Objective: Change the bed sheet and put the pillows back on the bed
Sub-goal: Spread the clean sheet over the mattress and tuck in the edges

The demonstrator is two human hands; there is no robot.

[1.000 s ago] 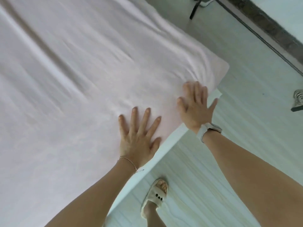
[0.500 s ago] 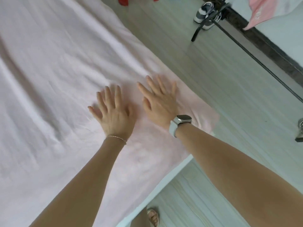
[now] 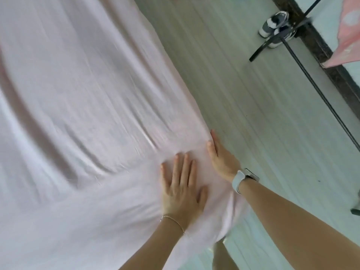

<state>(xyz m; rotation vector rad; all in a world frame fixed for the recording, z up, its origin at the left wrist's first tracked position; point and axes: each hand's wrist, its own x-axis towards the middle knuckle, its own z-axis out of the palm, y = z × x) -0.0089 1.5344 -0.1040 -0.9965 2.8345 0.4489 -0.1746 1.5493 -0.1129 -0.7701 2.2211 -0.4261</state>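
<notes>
Left hand (image 3: 182, 189) flat on pink sheet (image 3: 87, 123), fingers spread, right hand (image 3: 222, 158) flat at edge

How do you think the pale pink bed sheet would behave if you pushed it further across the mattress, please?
The pale pink bed sheet is probably floppy and light: it already lies in long ridges and folds. Pushed flat by the left hand, it would likely bunch up ahead rather than slide whole. Its corner droops over the bed's edge beside the right hand, so it seems thin and apt to slip off.

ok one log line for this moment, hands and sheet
stage: smoothing sheet | left hand: flat on pink sheet near corner | right hand: flat along sheet's floor-side edge | wrinkles: remain | pillows: not in view
</notes>
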